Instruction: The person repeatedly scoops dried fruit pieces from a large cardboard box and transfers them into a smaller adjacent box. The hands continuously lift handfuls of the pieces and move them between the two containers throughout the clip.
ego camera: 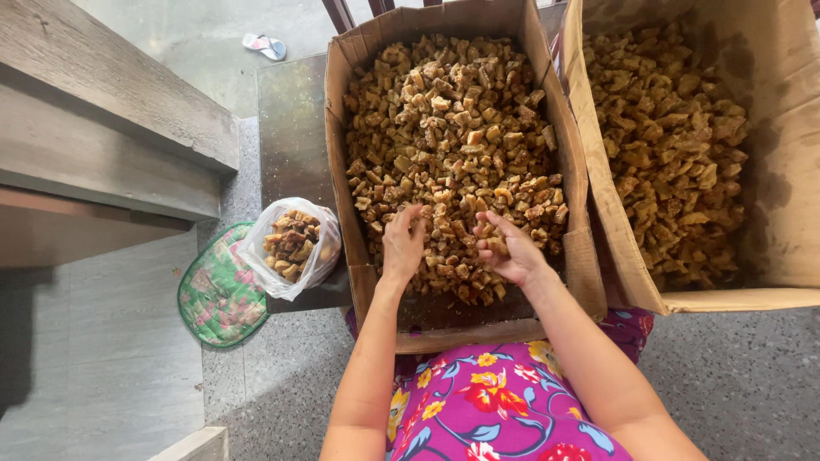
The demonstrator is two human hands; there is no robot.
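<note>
A cardboard box (571, 179) in front of me is heaped with small golden-brown fried chunks (453, 128). My left hand (401, 246) rests palm down on the near part of the heap, fingers spread among the pieces. My right hand (508, 248) is cupped palm up beside it, with a few chunks lying in its curled fingers. Both hands are inside the box, close together near its front edge.
A second cardboard box (781, 171) of the same chunks stands to the right. A clear plastic bag (292, 248) with darker pieces lies on the left, next to a green floral pad (220, 294). A wooden bench (102, 128) is at far left; a sandal (264, 45) lies on the floor.
</note>
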